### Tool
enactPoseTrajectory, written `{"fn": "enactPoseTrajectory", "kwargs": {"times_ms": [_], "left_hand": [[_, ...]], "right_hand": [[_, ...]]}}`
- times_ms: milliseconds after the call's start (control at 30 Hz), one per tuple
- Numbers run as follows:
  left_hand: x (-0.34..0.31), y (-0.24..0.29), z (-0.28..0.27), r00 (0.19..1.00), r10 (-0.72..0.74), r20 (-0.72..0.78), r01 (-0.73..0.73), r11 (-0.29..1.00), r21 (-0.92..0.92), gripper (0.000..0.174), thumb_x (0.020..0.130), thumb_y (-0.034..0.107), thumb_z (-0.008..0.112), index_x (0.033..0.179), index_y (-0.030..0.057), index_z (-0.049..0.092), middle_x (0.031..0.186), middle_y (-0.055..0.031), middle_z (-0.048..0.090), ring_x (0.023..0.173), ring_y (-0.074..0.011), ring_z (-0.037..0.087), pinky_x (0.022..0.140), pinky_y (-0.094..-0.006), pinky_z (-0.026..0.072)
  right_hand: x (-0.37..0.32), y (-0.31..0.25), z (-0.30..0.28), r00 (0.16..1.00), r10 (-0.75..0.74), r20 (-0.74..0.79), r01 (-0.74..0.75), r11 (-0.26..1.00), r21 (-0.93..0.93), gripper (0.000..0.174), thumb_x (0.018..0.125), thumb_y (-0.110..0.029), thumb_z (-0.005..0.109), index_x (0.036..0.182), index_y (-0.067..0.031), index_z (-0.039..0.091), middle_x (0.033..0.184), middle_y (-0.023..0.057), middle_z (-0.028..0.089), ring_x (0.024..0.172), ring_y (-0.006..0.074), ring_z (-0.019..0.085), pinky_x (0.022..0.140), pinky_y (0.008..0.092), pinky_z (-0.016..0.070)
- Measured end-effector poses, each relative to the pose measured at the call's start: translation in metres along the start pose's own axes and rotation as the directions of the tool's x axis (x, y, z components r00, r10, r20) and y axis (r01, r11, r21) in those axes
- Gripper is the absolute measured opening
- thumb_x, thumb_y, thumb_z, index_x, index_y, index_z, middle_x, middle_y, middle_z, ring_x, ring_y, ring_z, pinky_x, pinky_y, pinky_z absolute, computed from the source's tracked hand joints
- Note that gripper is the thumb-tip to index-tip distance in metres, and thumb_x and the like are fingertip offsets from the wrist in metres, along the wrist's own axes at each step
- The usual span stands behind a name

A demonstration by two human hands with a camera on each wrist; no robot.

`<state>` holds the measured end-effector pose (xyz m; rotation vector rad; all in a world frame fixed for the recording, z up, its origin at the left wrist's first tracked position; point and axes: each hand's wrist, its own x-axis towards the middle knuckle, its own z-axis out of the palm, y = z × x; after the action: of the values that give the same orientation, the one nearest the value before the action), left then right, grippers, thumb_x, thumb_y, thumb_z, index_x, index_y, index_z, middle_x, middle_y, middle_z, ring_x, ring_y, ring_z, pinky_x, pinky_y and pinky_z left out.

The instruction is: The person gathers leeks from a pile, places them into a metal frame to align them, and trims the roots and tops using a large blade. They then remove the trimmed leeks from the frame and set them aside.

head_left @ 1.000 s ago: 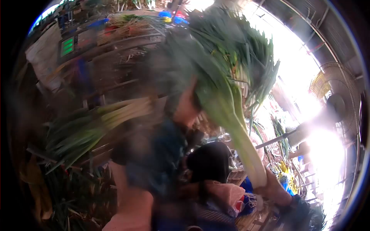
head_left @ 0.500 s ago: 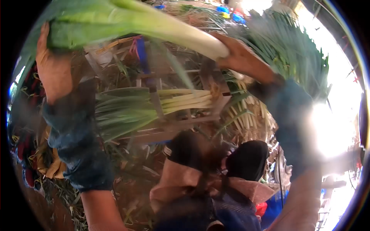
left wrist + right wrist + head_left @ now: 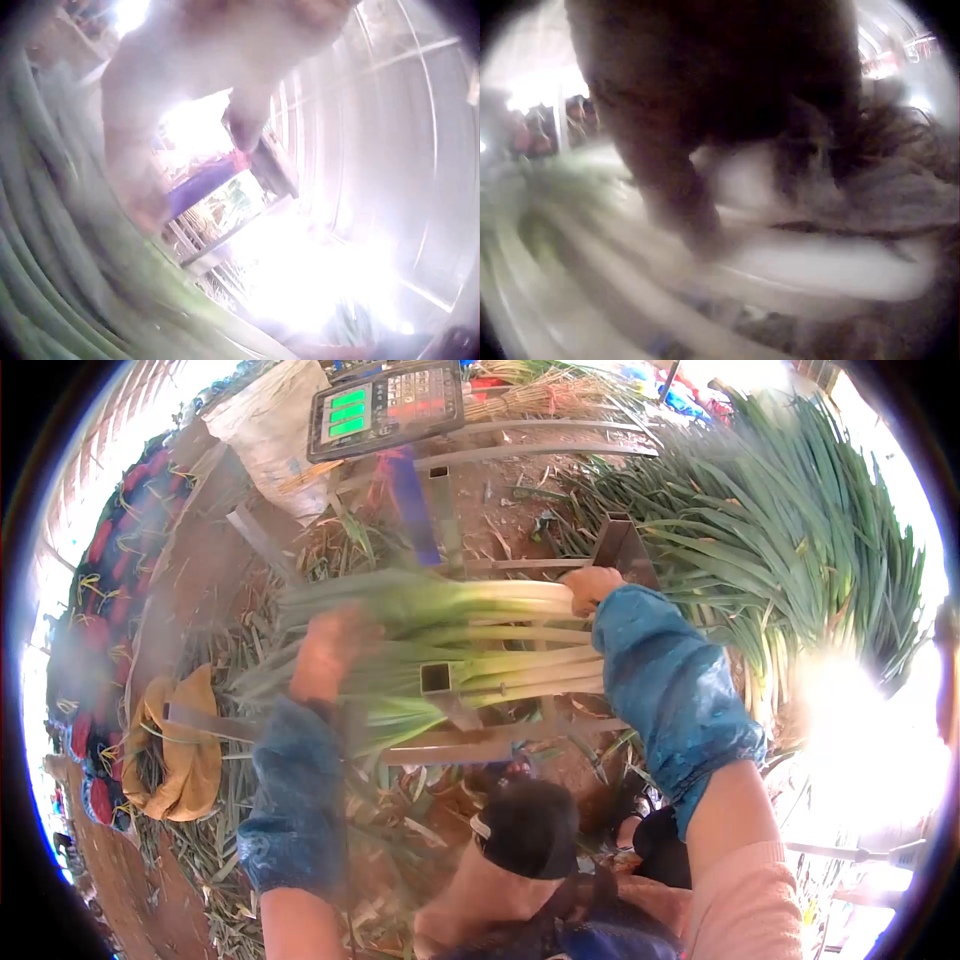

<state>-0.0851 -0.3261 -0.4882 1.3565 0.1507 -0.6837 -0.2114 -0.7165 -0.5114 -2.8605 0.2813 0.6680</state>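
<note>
White and green leeks [image 3: 540,670] lie across the metal frame [image 3: 500,748], at the middle of the head view, with their stems toward 3 o'clock and their leaves toward 9. We locate the top leek [image 3: 510,596] along the 12 o'clock side of this row.

Right hand [image 3: 592,588]: we see its fingers curled round the stem end of the top leek, at 2 o'clock on the row. Left hand [image 3: 338,645]: we see it blurred over the leaves, at 9 o'clock; in the left wrist view its fingers touch the leaves and its thumb stands apart, so we read it as loosely open, without a closed grip. Blue sleeves [image 3: 668,685] cover both forearms.

Outward from the row, we find the leek pile [image 3: 800,530] at 2 o'clock, the blue strap [image 3: 410,505] and the scale [image 3: 385,410] with its lit green display at 11, the pale sack [image 3: 268,435] between 10 and 11, the yellow cloth [image 3: 190,760] at 8, and a dark-covered knee [image 3: 528,830] at 6.
</note>
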Motion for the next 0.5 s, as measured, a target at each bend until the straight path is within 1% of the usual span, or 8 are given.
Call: {"fn": "enactPoseTrajectory", "kwargs": {"times_ms": [33,67,133,233,333,433,467,500], "left_hand": [[0.005,0.006,0.012,0.995,0.012,0.100,-0.031,0.981,0.190,0.062,0.077,0.030,0.071,0.125,0.0007,0.045,0.115,-0.0204,0.051,0.098,-0.0359,0.057,0.081,-0.0474,0.0496],[0.009,0.009,0.032,0.972,0.174,0.155,-0.217,0.921,0.325,0.064,0.077,0.031,0.071,0.126,0.0004,0.044,0.118,-0.0202,0.050,0.101,-0.0354,0.055,0.086,-0.0467,0.0463],[0.020,0.006,0.075,0.842,0.427,0.330,-0.540,0.655,0.529,0.067,0.075,0.032,0.071,0.128,-0.0002,0.043,0.122,-0.0198,0.048,0.109,-0.0343,0.051,0.095,-0.0452,0.0398],[0.060,-0.014,0.106,0.719,0.488,0.495,-0.552,-0.032,0.833,0.073,0.068,0.033,0.074,0.127,0.0013,0.045,0.126,-0.0202,0.047,0.118,-0.0330,0.045,0.102,-0.0403,0.0314],[0.092,-0.046,0.109,0.645,0.415,0.642,-0.543,-0.343,0.767,0.061,0.061,0.031,0.078,0.112,0.0058,0.056,0.109,-0.0176,0.057,0.107,-0.0319,0.052,0.093,-0.0404,0.0381],[0.119,-0.046,0.110,0.747,0.201,0.634,-0.520,-0.417,0.745,0.058,0.055,0.029,0.080,0.103,0.0061,0.058,0.103,-0.0152,0.058,0.104,-0.0328,0.052,0.089,-0.0422,0.0395],[0.119,-0.046,0.107,0.677,0.257,0.690,-0.582,-0.389,0.715,0.048,0.054,0.024,0.080,0.094,0.0063,0.059,0.097,-0.0131,0.058,0.098,-0.0320,0.054,0.085,-0.0434,0.0415],[0.118,-0.047,0.107,0.708,0.216,0.672,-0.561,-0.405,0.722,0.051,0.053,0.024,0.080,0.096,0.0059,0.059,0.099,-0.0138,0.057,0.100,-0.0329,0.053,0.087,-0.0437,0.0403]], "right_hand": [[0.008,0.004,0.005,0.994,0.105,0.022,-0.103,0.992,-0.076,0.047,0.060,-0.010,0.064,0.107,-0.0112,0.061,0.099,0.0154,0.065,0.095,0.0326,0.061,0.078,0.0427,0.0482],[0.016,0.006,0.007,0.994,0.106,0.036,-0.102,0.990,-0.099,0.048,0.060,-0.009,0.064,0.107,-0.0109,0.060,0.099,0.0159,0.064,0.096,0.0330,0.061,0.078,0.0433,0.0484],[0.024,0.009,0.014,0.991,0.113,0.073,-0.102,0.985,-0.138,0.049,0.060,-0.009,0.062,0.109,-0.0103,0.059,0.100,0.0167,0.064,0.098,0.0339,0.061,0.078,0.0445,0.0487],[0.017,-0.003,0.014,0.998,0.039,-0.054,-0.047,0.988,-0.149,0.044,0.065,-0.008,0.060,0.110,-0.0095,0.056,0.100,0.0157,0.063,0.098,0.0347,0.060,0.077,0.0457,0.0489],[0.028,-0.008,0.030,0.989,-0.007,-0.148,-0.007,0.995,-0.099,0.036,0.072,-0.008,0.057,0.108,-0.0087,0.054,0.100,0.0153,0.062,0.097,0.0350,0.060,0.077,0.0463,0.0488],[0.027,-0.009,0.037,0.956,-0.110,-0.272,0.092,0.993,-0.077,0.022,0.082,-0.009,0.050,0.102,-0.0066,0.059,0.102,0.0199,0.062,0.097,0.0344,0.061,0.083,0.0450,0.0480],[0.025,-0.011,0.038,0.952,-0.111,-0.285,0.094,0.993,-0.071,0.022,0.082,-0.009,0.050,0.101,-0.0067,0.059,0.101,0.0196,0.063,0.096,0.0346,0.061,0.083,0.0446,0.0479],[0.023,-0.014,0.037,0.948,-0.117,-0.297,0.101,0.993,-0.069,0.021,0.082,-0.009,0.050,0.101,-0.0068,0.060,0.100,0.0194,0.063,0.096,0.0347,0.061,0.083,0.0443,0.0477]]}}
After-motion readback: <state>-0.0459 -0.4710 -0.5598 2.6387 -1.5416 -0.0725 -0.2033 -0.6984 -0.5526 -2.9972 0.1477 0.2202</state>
